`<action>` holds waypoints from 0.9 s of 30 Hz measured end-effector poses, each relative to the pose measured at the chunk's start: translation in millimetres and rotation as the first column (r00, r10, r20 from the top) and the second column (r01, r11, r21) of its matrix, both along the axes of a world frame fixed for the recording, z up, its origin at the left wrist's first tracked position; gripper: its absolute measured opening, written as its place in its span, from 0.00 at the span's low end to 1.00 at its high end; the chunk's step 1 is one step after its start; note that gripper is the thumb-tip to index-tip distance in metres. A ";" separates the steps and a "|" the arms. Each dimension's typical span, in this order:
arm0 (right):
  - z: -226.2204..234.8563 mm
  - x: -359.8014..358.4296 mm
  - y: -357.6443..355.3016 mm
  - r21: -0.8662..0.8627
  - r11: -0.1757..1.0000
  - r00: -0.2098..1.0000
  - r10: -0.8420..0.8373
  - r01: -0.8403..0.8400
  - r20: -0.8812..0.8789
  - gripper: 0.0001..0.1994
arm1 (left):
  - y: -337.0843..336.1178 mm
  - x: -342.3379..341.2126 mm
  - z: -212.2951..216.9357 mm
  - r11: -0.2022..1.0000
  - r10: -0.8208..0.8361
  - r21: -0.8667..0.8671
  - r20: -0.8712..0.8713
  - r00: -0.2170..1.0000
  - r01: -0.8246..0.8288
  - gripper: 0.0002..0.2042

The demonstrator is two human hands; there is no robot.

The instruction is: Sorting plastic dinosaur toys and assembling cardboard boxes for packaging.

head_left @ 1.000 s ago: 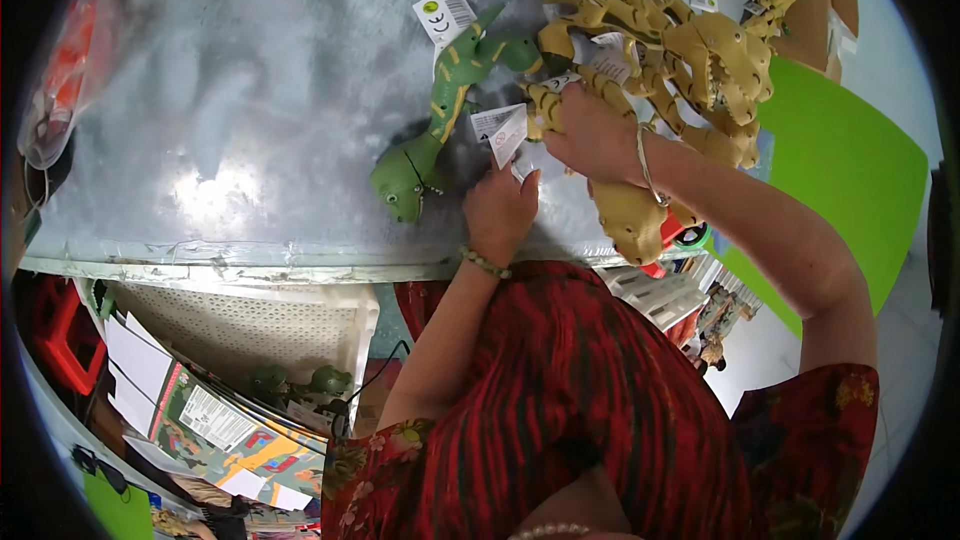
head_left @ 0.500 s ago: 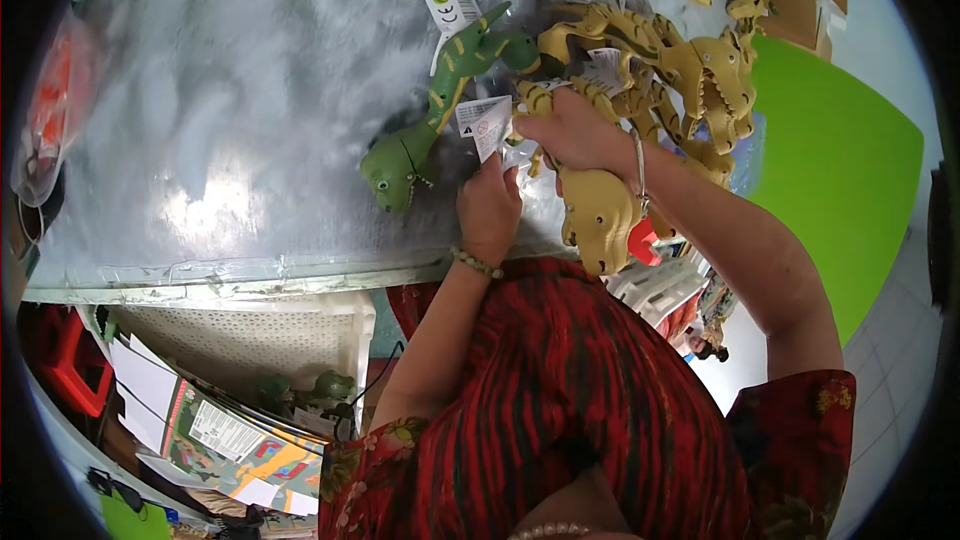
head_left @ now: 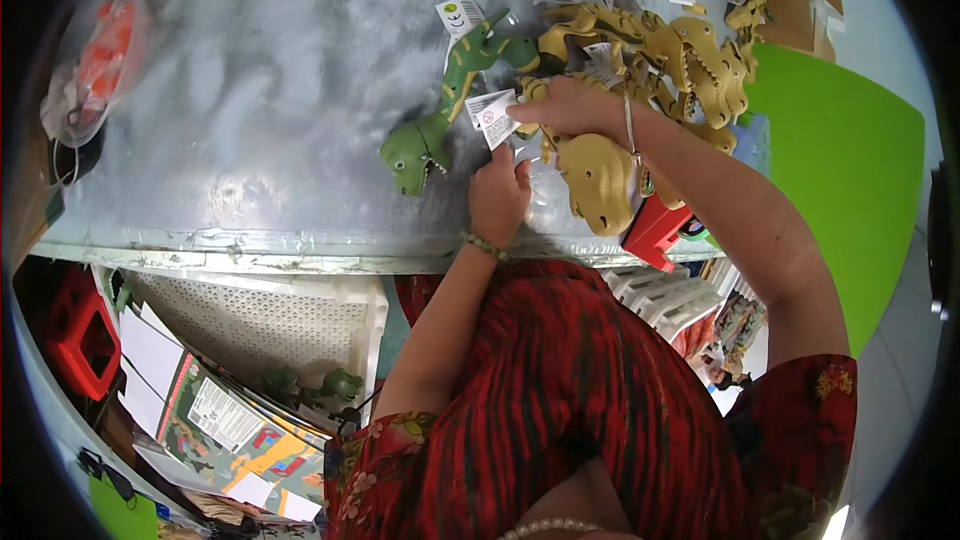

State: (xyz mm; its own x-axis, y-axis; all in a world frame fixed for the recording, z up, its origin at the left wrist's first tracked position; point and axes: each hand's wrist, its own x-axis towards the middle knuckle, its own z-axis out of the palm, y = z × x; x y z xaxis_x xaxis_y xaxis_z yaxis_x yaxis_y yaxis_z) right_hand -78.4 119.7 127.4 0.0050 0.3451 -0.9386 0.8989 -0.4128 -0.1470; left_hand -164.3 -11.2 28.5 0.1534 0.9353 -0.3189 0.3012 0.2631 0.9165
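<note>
- Your left hand (head_left: pixel 498 198) meets the lower corner of the tag (head_left: pixel 495 120); your right hand (head_left: pixel 567 108) has a finger at its right edge. Whether either pinches, the view cannot confirm.
- Change: the printed face now spreads wider, with both hands meeting one tag.
- Tag position: between green dinosaur (head_left: pixel 455 92) and yellow dinosaur (head_left: pixel 597 185), over the table (head_left: pixel 250 140).

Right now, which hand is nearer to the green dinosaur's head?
Left. The left hand is just right of the green dinosaur's head, not touching it; the right hand is farther off to the right, beside the white tag.
</note>
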 end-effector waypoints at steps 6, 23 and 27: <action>11.6 -5.2 -2.7 -0.045 0.972 0.972 -0.233 0.231 -0.043 0.25 | -4.0 -2.4 -2.1 0.997 0.057 0.047 -0.008 0.998 -0.056 0.11; 80.3 20.7 52.2 0.483 0.872 0.952 0.079 0.077 -0.294 0.12 | 58.2 -107.4 40.9 0.989 0.069 0.146 -0.338 0.939 -0.020 0.29; 59.1 6.5 28.6 0.555 0.825 0.884 0.179 0.104 -0.432 0.18 | 67.1 -96.3 76.4 0.998 0.044 0.054 -0.374 0.926 -0.026 0.28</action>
